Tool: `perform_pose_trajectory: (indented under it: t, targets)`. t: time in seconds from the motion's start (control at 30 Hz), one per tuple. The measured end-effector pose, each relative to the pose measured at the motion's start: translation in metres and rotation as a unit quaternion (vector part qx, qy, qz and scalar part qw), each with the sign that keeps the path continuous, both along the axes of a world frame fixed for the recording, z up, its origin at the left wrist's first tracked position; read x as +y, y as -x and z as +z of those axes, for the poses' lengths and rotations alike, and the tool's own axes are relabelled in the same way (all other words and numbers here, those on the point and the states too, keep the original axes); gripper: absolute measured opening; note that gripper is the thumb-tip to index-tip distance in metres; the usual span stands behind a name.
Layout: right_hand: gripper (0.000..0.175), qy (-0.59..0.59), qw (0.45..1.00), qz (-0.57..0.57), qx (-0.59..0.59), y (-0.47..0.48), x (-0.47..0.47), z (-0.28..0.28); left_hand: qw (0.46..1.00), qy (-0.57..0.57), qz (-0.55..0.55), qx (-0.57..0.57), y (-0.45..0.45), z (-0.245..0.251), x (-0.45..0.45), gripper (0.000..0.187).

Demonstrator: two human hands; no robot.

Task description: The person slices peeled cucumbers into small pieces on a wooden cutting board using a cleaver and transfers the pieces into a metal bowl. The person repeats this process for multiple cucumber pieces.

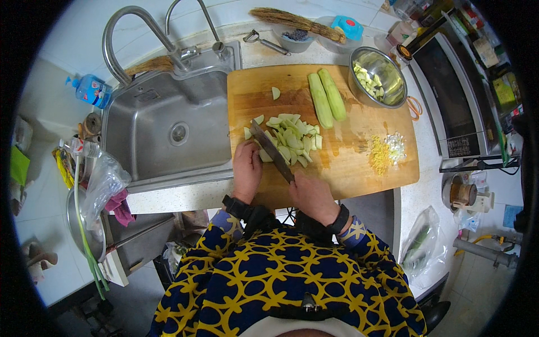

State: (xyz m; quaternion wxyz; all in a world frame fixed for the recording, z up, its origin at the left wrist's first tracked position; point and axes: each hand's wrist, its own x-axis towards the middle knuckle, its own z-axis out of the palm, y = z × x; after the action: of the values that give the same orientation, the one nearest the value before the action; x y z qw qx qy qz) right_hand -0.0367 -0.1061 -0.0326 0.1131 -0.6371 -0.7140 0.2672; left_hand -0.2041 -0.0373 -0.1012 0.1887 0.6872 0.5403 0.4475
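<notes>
My right hand (pixel 313 196) grips the handle of a kitchen knife (pixel 273 152), its dark blade slanting up and left across the wooden cutting board (pixel 273 185). Just left of the blade is my left hand (pixel 247 168), fingers curled against a pale green gourd piece (pixel 265 156); the fingers partly hide what they hold. Half-moon gourd slices (pixel 292 137) lie heaped right of the blade, and a lone slice (pixel 276 93) rests farther back. Two whole peeled gourds (pixel 326 101) lie side by side on the board. Chopped yellow bits (pixel 378 156) and chopped white bits (pixel 396 148) sit toward its right edge.
A steel bowl (pixel 393 90) holding cut pieces stands at the board's back right corner. Left of the board is a steel sink (pixel 151 122) with a faucet (pixel 143 17). Behind lie a peeler (pixel 269 44) and a straw brush (pixel 294 21). A microwave (pixel 450 92) stands right.
</notes>
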Motion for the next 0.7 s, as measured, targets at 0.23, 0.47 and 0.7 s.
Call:
perform_pose_trajectory:
  t: [0.23, 0.47, 0.7]
  targets:
    - [0.019, -0.03, 1.0, 0.003, -0.003, -0.002, 0.003, 0.002, 0.997, -0.029, -0.048, 0.049, 0.006, 0.002, -0.02, 0.009]
    - [0.017, -0.041, 0.999, 0.013, 0.002, -0.01, -0.006, 0.02, 0.995, -0.029, -0.056, 0.075, 0.006, -0.003, -0.02, 0.013]
    - [0.016, -0.017, 0.998, 0.052, -0.04, -0.009, -0.006, 0.014, 0.994, -0.024, -0.059, 0.084, 0.007, -0.004, -0.02, 0.016]
